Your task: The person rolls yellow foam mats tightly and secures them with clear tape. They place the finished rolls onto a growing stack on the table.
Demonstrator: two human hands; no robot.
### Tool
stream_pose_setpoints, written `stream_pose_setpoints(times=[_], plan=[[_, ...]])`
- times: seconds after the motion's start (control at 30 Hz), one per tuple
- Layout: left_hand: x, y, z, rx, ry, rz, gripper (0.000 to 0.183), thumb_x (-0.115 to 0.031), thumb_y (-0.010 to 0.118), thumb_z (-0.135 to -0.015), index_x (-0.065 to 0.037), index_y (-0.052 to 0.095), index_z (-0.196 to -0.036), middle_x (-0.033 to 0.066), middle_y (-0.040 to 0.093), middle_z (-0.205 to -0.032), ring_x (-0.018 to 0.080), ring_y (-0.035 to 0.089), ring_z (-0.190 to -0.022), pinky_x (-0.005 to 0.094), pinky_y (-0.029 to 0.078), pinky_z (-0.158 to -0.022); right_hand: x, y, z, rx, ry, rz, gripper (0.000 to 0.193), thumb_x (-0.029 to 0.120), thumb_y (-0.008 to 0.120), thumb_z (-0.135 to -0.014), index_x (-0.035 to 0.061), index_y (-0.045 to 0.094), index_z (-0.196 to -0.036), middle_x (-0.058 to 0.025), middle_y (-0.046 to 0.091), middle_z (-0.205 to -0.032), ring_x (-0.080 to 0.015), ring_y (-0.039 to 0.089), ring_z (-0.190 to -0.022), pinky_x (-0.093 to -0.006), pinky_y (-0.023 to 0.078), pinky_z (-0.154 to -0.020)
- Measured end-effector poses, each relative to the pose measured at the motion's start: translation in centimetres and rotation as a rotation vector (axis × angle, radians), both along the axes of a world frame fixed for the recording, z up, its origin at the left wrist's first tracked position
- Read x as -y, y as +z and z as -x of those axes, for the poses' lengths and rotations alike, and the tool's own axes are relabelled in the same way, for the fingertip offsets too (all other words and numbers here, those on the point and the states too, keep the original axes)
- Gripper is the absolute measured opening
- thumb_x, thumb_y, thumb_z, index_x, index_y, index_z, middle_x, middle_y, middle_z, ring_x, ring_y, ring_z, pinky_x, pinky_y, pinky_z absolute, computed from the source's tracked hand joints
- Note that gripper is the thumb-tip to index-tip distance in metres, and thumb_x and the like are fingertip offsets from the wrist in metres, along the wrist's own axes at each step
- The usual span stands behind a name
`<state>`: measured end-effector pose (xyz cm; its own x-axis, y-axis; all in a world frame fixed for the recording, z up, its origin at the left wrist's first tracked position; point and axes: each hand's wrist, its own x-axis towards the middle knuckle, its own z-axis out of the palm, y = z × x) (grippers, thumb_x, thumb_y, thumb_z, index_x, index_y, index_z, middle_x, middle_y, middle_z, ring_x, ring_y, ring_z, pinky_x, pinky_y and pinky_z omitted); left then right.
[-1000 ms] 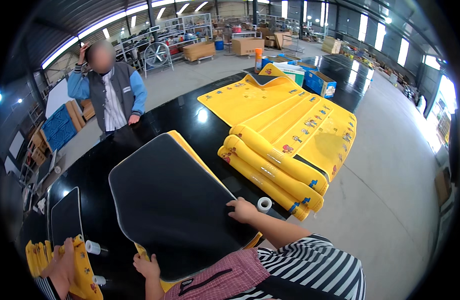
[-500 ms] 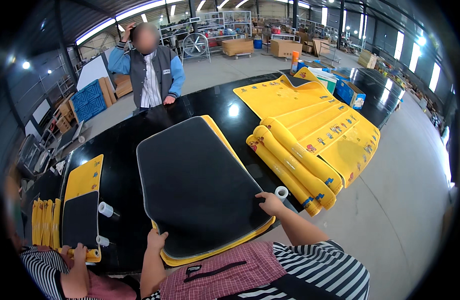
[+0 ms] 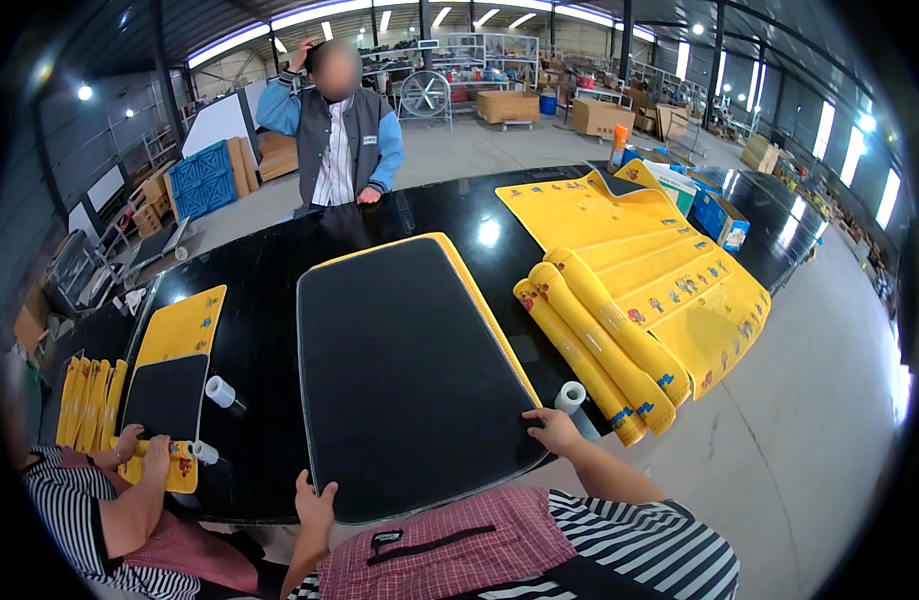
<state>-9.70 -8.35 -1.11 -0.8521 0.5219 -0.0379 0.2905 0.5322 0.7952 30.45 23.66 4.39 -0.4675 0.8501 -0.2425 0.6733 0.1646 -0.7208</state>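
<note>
A large black-faced mat (image 3: 410, 370) with a pale edge lies before me, over yellow matting (image 3: 485, 318) that shows along its far and right edges. My left hand (image 3: 316, 502) is at the mat's near left corner, thumb and finger apart. My right hand (image 3: 554, 432) grips the mat's right edge near its near corner, fingertips over the black surface; what lies under the edge is hidden. Just beyond that hand stands a roll of clear film (image 3: 571, 397).
Rolled yellow mats (image 3: 590, 345) and flat printed yellow mats (image 3: 670, 255) lie right on the black table (image 3: 255, 330). At left a co-worker's hands (image 3: 155, 455) roll a yellow mat beside white film rolls (image 3: 220, 391). Another person (image 3: 345, 135) stands across the table. Blue boxes (image 3: 720, 220) sit far right.
The black mat has slid toward me and to the left relative to the yellow matting, covering its near edge. My left hand's thumb has come off the mat's surface. The view has shifted slightly.
</note>
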Motion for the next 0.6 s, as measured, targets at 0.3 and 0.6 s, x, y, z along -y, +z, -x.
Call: stream_pose_setpoints(times=[0.3, 0.6], plan=[[6.8, -5.9, -1.6, 1.069, -0.427, -0.321, 0.056, -0.013, 0.067, -0.103, 0.001, 0.043, -0.152, 0.0209, 0.064, -0.134, 0.0270, 0.067, -0.119, 0.0401, 0.056, -0.104, 1.6, -2.0, -4.5, -0.502, 0.066, 0.881, 0.035, 0.026, 0.063, -0.106, 0.0051, 0.068, -0.132, -0.0143, 0.075, -0.113, -0.0247, 0.073, -0.107, -0.0400, 0.057, -0.098], [-4.1, 5.6, -5.3, 0.044, -0.485, -0.309, 0.056, -0.011, 0.065, -0.100, -0.003, 0.047, -0.152, 0.0212, 0.045, -0.159, 0.0381, 0.045, -0.145, 0.0446, 0.036, -0.121, -0.1, 2.3, 6.9, -0.521, 0.112, 0.216, 0.047, 0.030, 0.063, -0.104, 0.0115, 0.058, -0.147, -0.0130, 0.060, -0.146, -0.0294, 0.065, -0.121, -0.0428, 0.048, -0.108]])
